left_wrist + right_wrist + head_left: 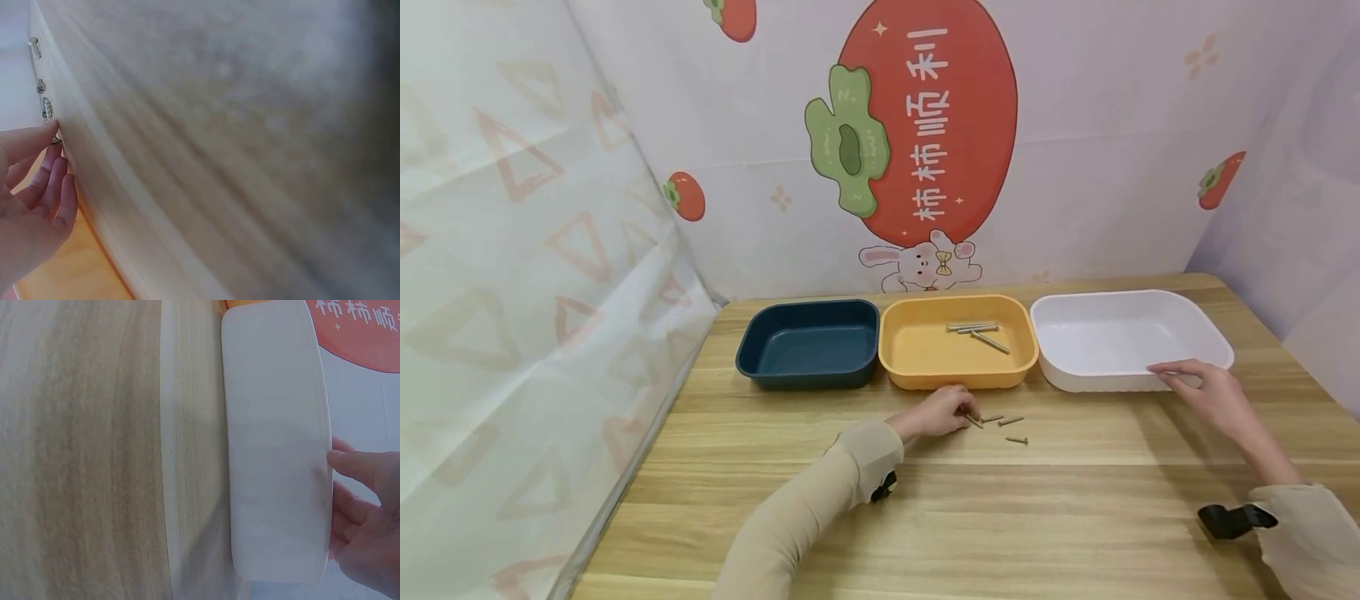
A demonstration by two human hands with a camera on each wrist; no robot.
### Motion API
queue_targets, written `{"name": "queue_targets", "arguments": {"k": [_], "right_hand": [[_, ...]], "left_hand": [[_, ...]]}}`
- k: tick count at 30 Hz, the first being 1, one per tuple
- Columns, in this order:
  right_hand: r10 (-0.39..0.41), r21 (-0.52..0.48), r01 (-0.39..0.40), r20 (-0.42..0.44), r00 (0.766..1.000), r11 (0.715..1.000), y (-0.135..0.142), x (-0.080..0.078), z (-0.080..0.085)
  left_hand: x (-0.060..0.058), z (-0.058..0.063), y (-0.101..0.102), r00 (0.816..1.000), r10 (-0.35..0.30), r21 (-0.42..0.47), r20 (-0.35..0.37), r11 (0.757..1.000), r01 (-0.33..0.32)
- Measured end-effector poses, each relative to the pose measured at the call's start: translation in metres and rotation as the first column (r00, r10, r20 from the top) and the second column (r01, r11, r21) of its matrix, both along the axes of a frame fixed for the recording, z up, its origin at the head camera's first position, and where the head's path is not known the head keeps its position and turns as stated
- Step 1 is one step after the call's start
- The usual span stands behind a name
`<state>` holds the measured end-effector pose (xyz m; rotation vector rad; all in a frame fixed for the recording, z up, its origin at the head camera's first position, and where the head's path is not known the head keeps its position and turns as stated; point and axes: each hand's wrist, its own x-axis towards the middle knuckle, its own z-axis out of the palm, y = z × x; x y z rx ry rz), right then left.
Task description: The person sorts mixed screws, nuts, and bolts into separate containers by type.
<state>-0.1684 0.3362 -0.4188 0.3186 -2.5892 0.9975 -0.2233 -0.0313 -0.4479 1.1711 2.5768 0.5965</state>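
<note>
Left hand: a person's left hand (940, 411) reaches to the tabletop just in front of the yellow tray, thumb and fingertips pinched together on a small screw (976, 422).
Loose screws: three more small screws (1011, 422) lie on the wood close to the fingers, just to their right.
Right hand: the right hand (1210, 398) grips the near rim of the white tray (1097, 382), its thumb at the outer side and fingers reaching over the inside.
Yellow tray: three longer screws (991, 342) lie in the yellow tray (955, 382), the middle one of the row.
Blue tray: a dark blue tray (812, 381) sits at the left end, close beside the yellow.
Table: the trays line the far side of a wood-grain table (1000, 517).
Backdrop: a pale cloth (737, 242) printed with red fruit and a white rabbit hangs behind.
</note>
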Motion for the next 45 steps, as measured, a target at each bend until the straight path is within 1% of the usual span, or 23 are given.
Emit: {"name": "queue_targets", "arguments": {"k": [4, 7, 15, 18, 22, 27, 35, 40, 45], "right_hand": [[-0.006, 0.004, 0.006, 0.003, 1.0, 1.0, -0.001, 0.002, 0.0], [0.002, -0.004, -0.002, -0.001, 1.0, 1.0, -0.001, 0.002, 0.0], [0.016, -0.012, -0.016, 0.0, 1.0, 1.0, -0.001, 0.002, 0.0], [0.023, -0.017, -0.023, -0.007, 1.0, 1.0, -0.001, 0.002, 0.0], [0.027, -0.021, -0.028, -0.015, 1.0, 0.999, -0.001, 0.002, 0.0], [0.016, -0.012, -0.016, -0.004, 1.0, 1.0, -0.001, 0.002, 0.0], [0.0, 0.001, 0.0, 0.004, 1.0, 1.0, -0.001, 0.003, 0.0], [0.001, 0.002, -0.001, 0.012, 1.0, 1.0, 0.0, 0.003, 0.0], [-0.006, 0.007, 0.005, 0.028, 1.0, 1.0, 0.001, 0.003, -0.001]], "left_hand": [[0.0, 0.002, 0.001, 1.0, -0.013, -0.014, -0.02, 1.0, 0.013], [0.0, 0.001, 0.002, 1.0, -0.013, -0.034, -0.021, 0.999, 0.012], [-0.001, 0.0, 0.001, 0.999, -0.029, -0.063, 0.019, 0.998, 0.03], [0.0, 0.002, 0.0, 0.999, -0.025, -0.043, 0.029, 0.999, 0.027], [0.002, 0.006, -0.002, 0.999, -0.005, 0.008, 0.039, 1.0, 0.005], [0.003, 0.01, -0.001, 0.998, 0.017, 0.043, 0.054, 0.999, -0.02], [0.005, 0.016, 0.003, 0.995, 0.032, 0.104, 0.096, 0.994, -0.042], [0.007, 0.02, 0.008, 0.996, 0.045, 0.126, 0.079, 0.991, -0.055], [0.008, 0.022, 0.013, 0.996, 0.054, 0.151, 0.065, 0.987, -0.063]]}}
